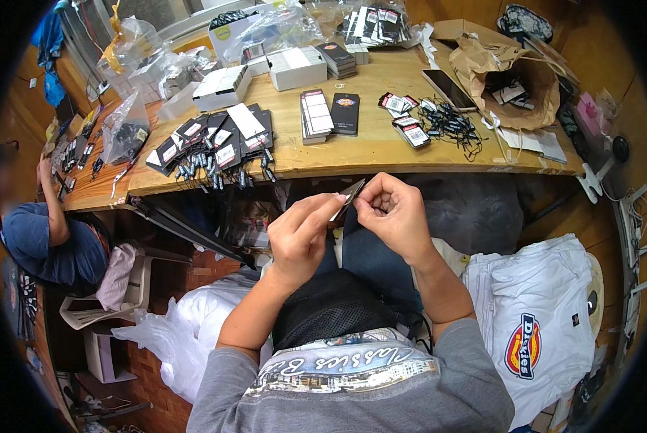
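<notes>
Just off the table's front edge, my left hand (298, 234) grips a dark hang tag (350, 195) between thumb and fingers, its face tilted. My right hand (396, 216) is closed in a pinch at the tag's right edge; whatever lies between those fingertips is too small to make out. Ahead on the table are a stack of white-faced tags (315, 119) and a black tag (345, 115) beside it. Farther right lie small white tags (411, 133) and a tangle of black strings (450, 126). A pile of strung black tags (219, 144) spreads on the left.
White boxes (297, 68) and plastic bags line the back of the wooden table (294, 162). A phone (448, 89) and an open paper bag (475, 68) sit at the back right. Folded white shirts (533, 317) are at my right. Another person (56, 238) works at the far left.
</notes>
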Motion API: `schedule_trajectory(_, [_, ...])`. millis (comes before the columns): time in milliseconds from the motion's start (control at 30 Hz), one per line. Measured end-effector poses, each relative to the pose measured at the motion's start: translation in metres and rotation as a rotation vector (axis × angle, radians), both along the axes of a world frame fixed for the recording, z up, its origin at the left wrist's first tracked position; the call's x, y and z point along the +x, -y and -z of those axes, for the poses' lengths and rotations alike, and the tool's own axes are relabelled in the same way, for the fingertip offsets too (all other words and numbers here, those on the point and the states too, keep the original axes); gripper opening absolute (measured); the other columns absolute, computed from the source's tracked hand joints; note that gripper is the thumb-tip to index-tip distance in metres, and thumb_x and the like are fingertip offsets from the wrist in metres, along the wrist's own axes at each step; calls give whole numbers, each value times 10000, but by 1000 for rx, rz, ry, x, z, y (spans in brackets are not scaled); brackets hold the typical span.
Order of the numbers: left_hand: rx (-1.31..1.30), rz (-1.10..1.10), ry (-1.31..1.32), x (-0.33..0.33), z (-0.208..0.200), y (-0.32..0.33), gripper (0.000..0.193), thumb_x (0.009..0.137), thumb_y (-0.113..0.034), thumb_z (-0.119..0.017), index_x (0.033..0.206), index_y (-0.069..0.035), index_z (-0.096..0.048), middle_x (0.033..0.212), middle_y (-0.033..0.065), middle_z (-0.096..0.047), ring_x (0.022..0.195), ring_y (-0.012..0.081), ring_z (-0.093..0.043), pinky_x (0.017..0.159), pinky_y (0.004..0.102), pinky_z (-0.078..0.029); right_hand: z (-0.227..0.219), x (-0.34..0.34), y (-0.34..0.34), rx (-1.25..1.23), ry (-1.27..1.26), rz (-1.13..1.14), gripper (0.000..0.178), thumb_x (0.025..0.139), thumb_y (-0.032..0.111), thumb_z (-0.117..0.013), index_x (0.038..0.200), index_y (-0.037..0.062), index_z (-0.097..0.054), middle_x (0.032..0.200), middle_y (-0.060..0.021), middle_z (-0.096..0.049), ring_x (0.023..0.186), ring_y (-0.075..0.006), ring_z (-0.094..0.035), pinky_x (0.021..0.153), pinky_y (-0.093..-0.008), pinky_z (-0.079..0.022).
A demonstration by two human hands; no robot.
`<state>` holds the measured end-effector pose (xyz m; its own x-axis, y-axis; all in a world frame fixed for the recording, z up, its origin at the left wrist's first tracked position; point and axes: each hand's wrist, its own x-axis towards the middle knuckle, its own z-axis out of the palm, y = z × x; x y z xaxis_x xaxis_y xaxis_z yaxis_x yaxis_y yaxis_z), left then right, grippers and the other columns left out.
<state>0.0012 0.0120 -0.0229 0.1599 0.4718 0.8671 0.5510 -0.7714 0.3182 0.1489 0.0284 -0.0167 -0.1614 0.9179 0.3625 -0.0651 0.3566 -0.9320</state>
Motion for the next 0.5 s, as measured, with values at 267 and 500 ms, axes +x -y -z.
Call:
schedule_trajectory(267, [150, -34, -203, -9, -8, -5, 289, 583, -15, -562, 870, -48, -577, 771, 95, -571, 660, 223, -574, 532, 268, -465, -3, -2, 4, 263, 315, 167, 122, 644, -38, -567, 669, -4, -452, 578, -62, -470, 474, -120, -458, 450, -229, -382])
schedule_trajectory(500, [179, -122, -246, -9, -6, 2, 298, 591, -19, -555, 886, -55, -581, 784, 97, -573, 671, 223, -573, 550, 270, -467, 3, -15, 1, 753, 488, 364, 154, 628, -52, -566, 702, 3, -443, 579, -69, -438, 519, -187, -499, 458, -274, -398])
